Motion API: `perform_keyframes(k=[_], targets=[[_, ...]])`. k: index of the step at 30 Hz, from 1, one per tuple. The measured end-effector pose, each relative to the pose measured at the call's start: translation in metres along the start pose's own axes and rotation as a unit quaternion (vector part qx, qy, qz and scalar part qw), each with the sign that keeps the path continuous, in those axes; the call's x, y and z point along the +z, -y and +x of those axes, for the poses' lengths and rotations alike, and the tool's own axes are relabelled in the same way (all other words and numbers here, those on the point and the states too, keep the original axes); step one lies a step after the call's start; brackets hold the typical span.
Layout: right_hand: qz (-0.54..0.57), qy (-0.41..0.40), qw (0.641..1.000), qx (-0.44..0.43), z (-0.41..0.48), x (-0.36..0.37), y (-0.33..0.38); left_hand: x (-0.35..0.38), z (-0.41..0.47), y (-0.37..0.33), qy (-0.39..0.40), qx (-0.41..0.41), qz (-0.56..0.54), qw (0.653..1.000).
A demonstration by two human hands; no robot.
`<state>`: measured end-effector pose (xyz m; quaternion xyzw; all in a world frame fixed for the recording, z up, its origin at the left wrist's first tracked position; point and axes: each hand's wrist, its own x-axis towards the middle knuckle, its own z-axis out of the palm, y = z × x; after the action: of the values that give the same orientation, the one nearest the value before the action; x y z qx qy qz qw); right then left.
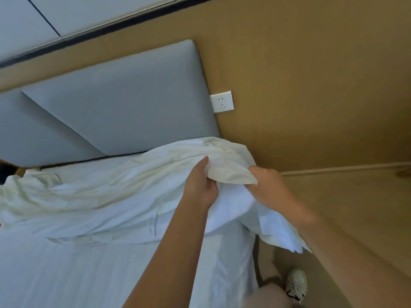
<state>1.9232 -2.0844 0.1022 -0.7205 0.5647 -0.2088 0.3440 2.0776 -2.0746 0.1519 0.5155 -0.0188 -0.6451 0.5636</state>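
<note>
A white sheet point(106, 196) lies rumpled across the bed, bunched up at the mattress corner near the headboard. My left hand point(200, 185) grips a fold of the sheet at that corner, thumb up and fingers curled into the cloth. My right hand point(266, 187) holds the same bunch from the right side, with its fingers hidden under the fabric. A loose flap of the sheet point(282, 234) hangs off the bed's edge below my right forearm.
A grey padded headboard point(124, 103) stands against a tan wall with a white socket point(222, 101) just right of it. The striped mattress cover point(77, 274) fills the lower left. My shoe point(295, 283) is on the wooden floor beside the bed.
</note>
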Motion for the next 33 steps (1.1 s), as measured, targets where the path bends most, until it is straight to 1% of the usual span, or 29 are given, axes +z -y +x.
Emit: perform_keyframes(k=[4, 6, 8, 10, 11, 13, 15, 17, 19, 20, 21, 22, 23, 24, 26, 27, 28, 30, 31, 32, 33], targets=[[-0.014, -0.005, 0.999, 0.034, -0.008, 0.019, -0.010, -0.028, 0.008, 0.020, -0.002, -0.131, 0.001, 0.991], [-0.017, -0.029, 0.999, 0.042, -0.017, 0.037, -0.020, -0.046, 0.022, 0.030, -0.014, -0.137, 0.005, 0.990], [-0.051, -0.037, 0.996, 0.061, -0.028, 0.064, -0.032, -0.066, 0.040, 0.043, -0.020, -0.105, 0.023, 0.994], [-0.063, -0.008, 0.994, 0.087, -0.040, 0.098, -0.044, -0.091, 0.060, 0.059, 0.005, -0.069, 0.039, 0.997], [-0.038, 0.013, 0.994, 0.098, -0.047, 0.114, -0.048, -0.104, 0.066, 0.067, 0.033, -0.046, 0.053, 0.997], [0.067, 0.021, 0.992, 0.101, -0.060, 0.145, -0.044, -0.127, 0.070, 0.083, 0.113, 0.005, 0.099, 0.989], [0.136, -0.031, 0.988, 0.062, -0.071, 0.177, -0.029, -0.153, 0.063, 0.095, 0.179, 0.062, 0.187, 0.964], [0.155, -0.113, 0.981, 0.020, -0.081, 0.203, -0.012, -0.183, 0.050, 0.103, 0.206, 0.108, 0.284, 0.930], [0.155, -0.206, 0.965, 0.037, -0.088, 0.219, 0.004, -0.208, 0.034, 0.103, 0.237, 0.110, 0.312, 0.913], [0.164, -0.254, 0.951, 0.057, -0.092, 0.227, 0.008, -0.219, 0.027, 0.102, 0.267, 0.096, 0.298, 0.911], [0.182, -0.284, 0.938, 0.075, -0.097, 0.233, 0.013, -0.229, 0.024, 0.101, 0.299, 0.071, 0.264, 0.914], [0.213, -0.293, 0.928, 0.085, -0.102, 0.237, 0.017, -0.236, 0.023, 0.100, 0.315, 0.039, 0.209, 0.925], [0.224, -0.271, 0.932, 0.091, -0.107, 0.241, 0.019, -0.239, 0.024, 0.098, 0.315, -0.008, 0.134, 0.940], [0.219, -0.222, 0.946, 0.092, -0.113, 0.247, 0.019, -0.241, 0.025, 0.096, 0.303, -0.059, 0.057, 0.950], [0.176, -0.097, 0.974, 0.107, -0.127, 0.261, 0.015, -0.242, 0.032, 0.095, 0.238, -0.127, -0.047, 0.962], [0.161, -0.060, 0.978, 0.121, -0.133, 0.265, 0.011, -0.242, 0.035, 0.093, 0.206, -0.138, -0.078, 0.966], [0.164, -0.049, 0.975, 0.141, -0.138, 0.266, 0.007, -0.243, 0.035, 0.090, 0.180, -0.133, -0.096, 0.970], [0.191, -0.093, 0.965, 0.157, -0.142, 0.261, 0.008, -0.244, 0.033, 0.080, 0.167, -0.099, -0.087, 0.977], [0.216, -0.125, 0.958, 0.144, -0.141, 0.257, 0.013, -0.244, 0.029, 0.072, 0.172, -0.084, -0.060, 0.980], [0.238, -0.152, 0.953, 0.114, -0.138, 0.254, 0.018, -0.244, 0.026, 0.063, 0.175, -0.071, -0.017, 0.982], [0.247, -0.169, 0.951, 0.076, -0.133, 0.251, 0.025, -0.244, 0.024, 0.052, 0.179, -0.052, 0.050, 0.981]])
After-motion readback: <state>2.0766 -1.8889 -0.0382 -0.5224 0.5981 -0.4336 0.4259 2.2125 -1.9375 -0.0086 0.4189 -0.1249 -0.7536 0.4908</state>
